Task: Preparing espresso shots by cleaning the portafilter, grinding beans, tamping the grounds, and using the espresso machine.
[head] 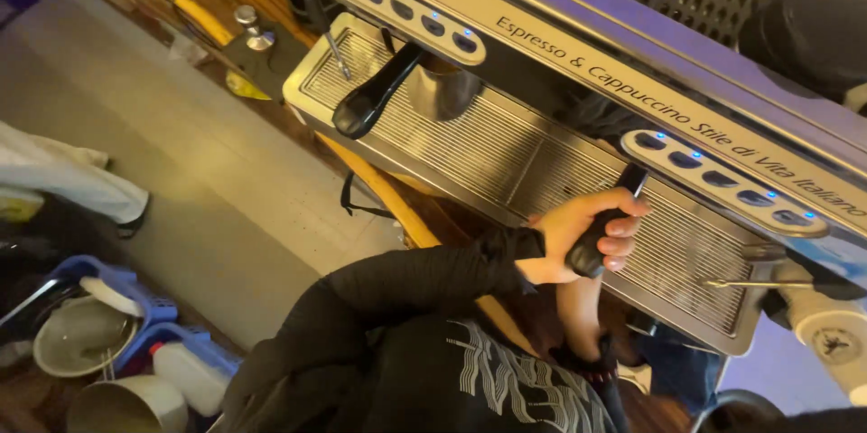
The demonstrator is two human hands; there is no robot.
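Note:
My left hand [578,230], coming out of a black sleeve, is shut around the black handle of a portafilter [632,182] under the right brew group of an espresso machine [578,63]. Thumb lies over the handle and the fingers curl beneath it. My right forearm [578,311] rises just below that hand; its hand is hidden behind the left hand and the handle, so I cannot tell what it holds. Below both runs the ribbed steel drip tray [506,153].
A second portafilter [370,94] sits locked in the left group. A thin steam wand [750,284] sticks out at right beside a white cup [831,334]. Blue basins with metal bowls [81,334] and a white bottle [185,370] lie lower left. Another person's leg [72,182] stands at left.

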